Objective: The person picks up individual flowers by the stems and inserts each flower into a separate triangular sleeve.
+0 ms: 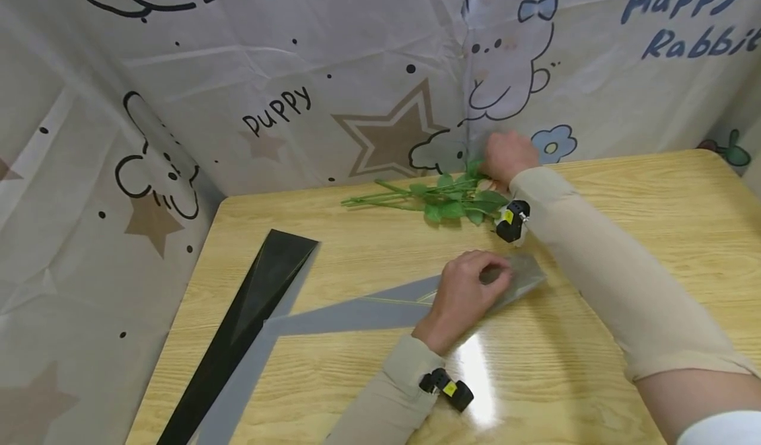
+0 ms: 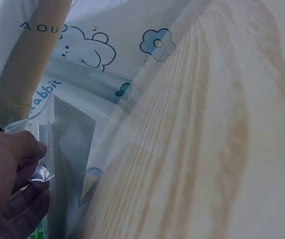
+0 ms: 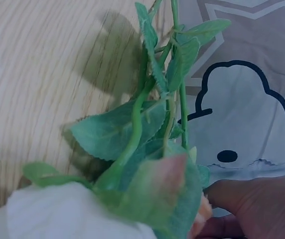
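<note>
My left hand (image 1: 466, 293) pinches the clear film at the wide end of a long grey flower sleeve (image 1: 351, 314) with thin gold lines, which lies across the table. In the left wrist view, thumb and fingers hold the clear film (image 2: 43, 172), with the grey sheet (image 2: 72, 144) just beyond. At the back of the table my right hand (image 1: 510, 158) grips the flower end of a bunch of green stems and leaves (image 1: 448, 197). The right wrist view has a peach bloom (image 3: 201, 216) at its fingers and a white bloom (image 3: 68, 214) nearby; other fingers are hidden.
A black flower sleeve (image 1: 261, 286) with a grey edge lies at the left, touching the narrow tip of the held one. The wooden table (image 1: 333, 379) backs onto a printed cloth (image 1: 357, 55), with another cloth side at the left.
</note>
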`<state>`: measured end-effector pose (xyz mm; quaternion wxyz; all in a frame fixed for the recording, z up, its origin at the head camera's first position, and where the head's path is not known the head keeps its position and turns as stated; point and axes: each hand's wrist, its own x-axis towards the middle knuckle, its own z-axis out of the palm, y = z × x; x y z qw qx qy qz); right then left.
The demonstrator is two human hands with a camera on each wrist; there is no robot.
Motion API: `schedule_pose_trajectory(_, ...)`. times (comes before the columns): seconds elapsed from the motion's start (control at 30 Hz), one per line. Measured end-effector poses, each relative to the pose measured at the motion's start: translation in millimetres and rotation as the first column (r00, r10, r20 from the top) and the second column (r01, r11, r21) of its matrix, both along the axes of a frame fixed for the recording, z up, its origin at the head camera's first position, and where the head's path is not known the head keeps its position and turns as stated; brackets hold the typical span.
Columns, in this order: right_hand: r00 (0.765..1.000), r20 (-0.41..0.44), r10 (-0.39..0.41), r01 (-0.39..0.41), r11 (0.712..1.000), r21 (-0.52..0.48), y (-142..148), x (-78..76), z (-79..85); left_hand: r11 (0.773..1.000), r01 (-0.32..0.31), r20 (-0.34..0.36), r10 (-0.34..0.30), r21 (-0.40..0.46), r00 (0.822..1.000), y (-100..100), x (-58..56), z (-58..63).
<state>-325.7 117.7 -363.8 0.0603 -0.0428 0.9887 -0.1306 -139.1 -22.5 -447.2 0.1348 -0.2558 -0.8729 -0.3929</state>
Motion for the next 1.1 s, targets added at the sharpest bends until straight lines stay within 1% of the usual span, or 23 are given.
schedule_pose_trajectory(0.13, 1.000, 0.012, 0.002, -0.002, 1.000, 0.025, -1, 2.1, 2.1, 1.000, 0.004, 0.004, -0.004, 0.009, 1.000, 1, -0.6, -0.6)
schedule_pose_trajectory(0.27, 1.000, 0.011, -0.002, 0.002, 0.999, 0.050, -2, 3.9, -1.5, 1.000, -0.002, 0.005, 0.002, -0.002, 1.000, 1, 0.0, -0.8)
schedule_pose_trajectory(0.5, 0.998, 0.016, -0.054, 0.052, 0.995, 0.079, -6, 2.1, -9.1, 1.000, -0.006, 0.003, 0.006, 0.001, 1.000, 1, 0.2, -0.4)
schedule_pose_trajectory(0.67, 0.993, 0.060, -0.103, 0.099, 0.993, 0.072, -7, -0.6, -11.6, 1.000, -0.018, -0.033, 0.017, -0.016, 0.999, 1, -0.2, 0.4)
schedule_pose_trajectory(0.8, 0.982, 0.074, -0.175, 0.175, 0.985, 0.015, -6, -2.8, -13.8, 1.000, -0.009, -0.030, 0.009, -0.002, 1.000, 1, 0.1, 1.1)
schedule_pose_trajectory(0.93, 0.964, 0.077, -0.253, 0.258, 0.964, -0.064, -3, -3.8, -17.0, 1.000, -0.008, -0.026, 0.008, -0.004, 1.000, 1, 0.0, 0.7)
schedule_pose_trajectory(1.0, 0.957, 0.072, -0.282, 0.288, 0.952, -0.100, -2, -3.3, -18.2, 1.000, -0.008, -0.022, 0.007, -0.004, 1.000, 1, 0.1, 0.5)
schedule_pose_trajectory(1.1, 0.950, 0.059, -0.305, 0.311, 0.939, -0.149, 0, -1.7, -19.0, 1.000, -0.006, -0.024, 0.006, -0.008, 1.000, 2, 0.2, 0.5)
